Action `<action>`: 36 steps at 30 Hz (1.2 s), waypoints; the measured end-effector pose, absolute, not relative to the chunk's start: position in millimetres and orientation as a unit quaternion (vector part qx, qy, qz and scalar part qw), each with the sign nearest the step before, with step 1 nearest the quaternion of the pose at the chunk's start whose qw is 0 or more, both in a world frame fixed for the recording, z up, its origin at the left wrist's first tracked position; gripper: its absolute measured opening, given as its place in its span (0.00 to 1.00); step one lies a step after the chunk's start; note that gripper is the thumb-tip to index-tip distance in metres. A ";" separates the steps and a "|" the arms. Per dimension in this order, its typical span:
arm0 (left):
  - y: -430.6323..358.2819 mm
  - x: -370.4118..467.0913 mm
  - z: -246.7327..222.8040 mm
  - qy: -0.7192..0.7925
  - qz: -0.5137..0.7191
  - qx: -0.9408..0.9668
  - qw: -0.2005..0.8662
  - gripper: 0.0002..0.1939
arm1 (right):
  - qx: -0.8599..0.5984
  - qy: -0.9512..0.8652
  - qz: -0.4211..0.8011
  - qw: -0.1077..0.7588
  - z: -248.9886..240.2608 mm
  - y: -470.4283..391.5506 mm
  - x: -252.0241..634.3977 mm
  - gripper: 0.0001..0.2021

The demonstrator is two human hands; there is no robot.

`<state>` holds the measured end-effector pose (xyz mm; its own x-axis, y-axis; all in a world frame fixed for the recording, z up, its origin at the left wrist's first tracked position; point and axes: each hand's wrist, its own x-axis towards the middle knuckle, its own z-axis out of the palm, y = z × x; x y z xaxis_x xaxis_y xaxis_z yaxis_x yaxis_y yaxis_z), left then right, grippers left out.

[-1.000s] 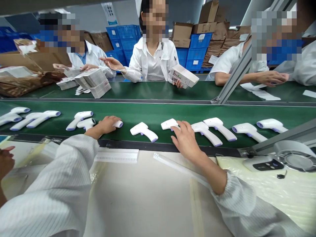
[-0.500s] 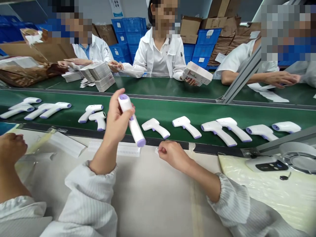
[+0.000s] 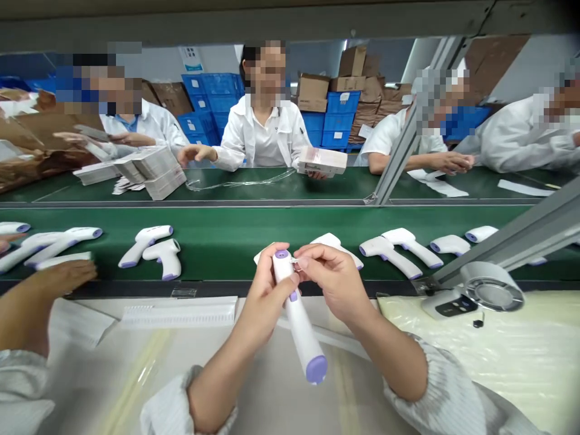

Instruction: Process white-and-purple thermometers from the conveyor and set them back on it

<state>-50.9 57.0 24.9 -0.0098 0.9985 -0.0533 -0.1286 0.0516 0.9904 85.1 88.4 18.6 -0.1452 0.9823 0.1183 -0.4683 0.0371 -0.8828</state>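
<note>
Right hand (image 3: 338,277), pinching a clear scrap (image 3: 294,261), has moved beside the white, purple-ended thermometer (image 3: 301,329) that left hand (image 3: 266,296), curled closed, grips.

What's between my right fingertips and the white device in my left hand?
In the head view, a small, clear-looking piece pinched by your right hand; whether it touches the device is unclear.
</note>
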 end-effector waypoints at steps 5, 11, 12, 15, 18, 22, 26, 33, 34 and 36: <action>54.6 -36.8 31.0 0.513 0.521 0.427 0.532 0.30 | -0.312 -0.452 0.582 0.599 19.1 86.7 84.3 0.06; 55.7 -34.8 25.2 0.527 0.512 0.426 0.528 0.34 | -0.333 -0.476 0.524 0.623 17.5 86.6 83.9 0.03; 56.0 -35.0 23.8 0.527 0.512 0.427 0.527 0.34 | -0.336 -0.479 0.516 0.626 16.9 86.7 83.6 0.03; 56.8 -36.3 20.7 0.522 0.515 0.428 0.529 0.34 | -0.336 -0.492 0.498 0.630 15.2 87.0 83.1 0.02; 57.4 -37.8 19.0 0.518 0.513 0.433 0.530 0.33 | -0.336 -0.500 0.486 0.633 14.3 87.3 82.9 0.03; 57.6 -39.0 16.6 0.514 0.510 0.438 0.532 0.31 | -0.337 -0.501 0.478 0.637 14.1 86.4 82.6 0.03; 58.3 -39.5 14.2 0.505 0.512 0.444 0.535 0.29 | -0.338 -0.502 0.481 0.634 14.3 85.9 82.5 0.03; 56.4 -37.3 18.2 0.500 0.520 0.420 0.551 0.29 | -0.335 -0.490 0.500 0.631 15.3 86.7 83.5 0.02; 56.0 -36.8 19.2 0.501 0.517 0.414 0.557 0.29 | -0.335 -0.489 0.501 0.630 15.7 86.5 83.6 0.02; 55.5 -36.3 20.4 0.503 0.514 0.408 0.563 0.29 | -0.335 -0.490 0.501 0.630 16.6 86.0 83.8 0.03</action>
